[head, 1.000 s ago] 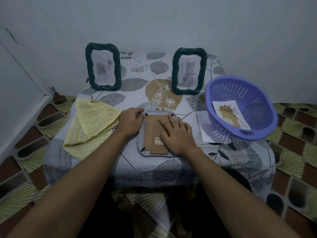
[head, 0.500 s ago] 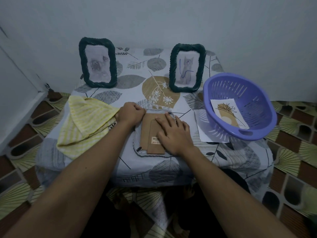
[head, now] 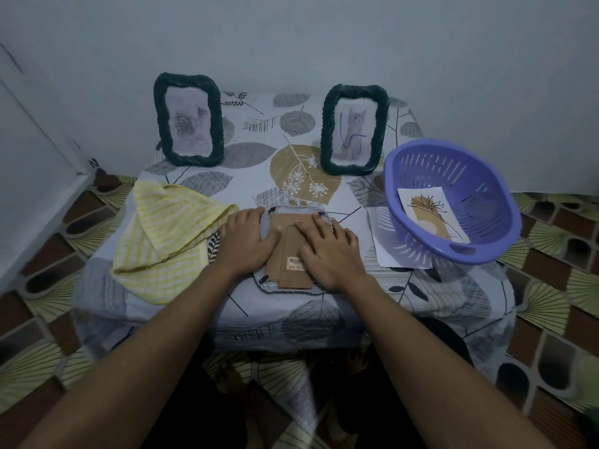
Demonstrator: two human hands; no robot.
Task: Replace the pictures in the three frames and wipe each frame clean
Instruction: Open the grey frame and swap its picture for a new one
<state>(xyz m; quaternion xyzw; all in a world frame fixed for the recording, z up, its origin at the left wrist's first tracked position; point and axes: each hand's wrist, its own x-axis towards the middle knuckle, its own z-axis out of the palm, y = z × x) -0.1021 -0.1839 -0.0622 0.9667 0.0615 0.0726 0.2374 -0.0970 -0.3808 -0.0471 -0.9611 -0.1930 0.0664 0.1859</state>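
So the left hand [head: 246, 241] was balled up at the top left corner of the face-down frame [head: 291, 211] a moment ago. Now it's flattened out, fingers lying over the frame's left edge and thumb on the brown back [head: 275, 260]. The right hand [head: 327, 251] hasn't really changed: still flat, fingers spread, pressing on the back and its fold-out stand [head: 293, 277]. Neither hand is actually gripping anything, just palms down.

Hard to see much of the frame itself. It's lying front-down and the hands cover both sides, so no idea what picture is in it. The sticker on the stand is too small to read, and the light is dim.

The frame sits at the near edge of the table [head: 291, 131], right under and between the two hands. A yellow cloth [head: 168, 234] touches the left hand's outer side. Two other frames [head: 188, 119] [head: 355, 129] stand upright at the back, and a purple basket [head: 431, 170] with a loose picture [head: 431, 215] in it sits off to the right.
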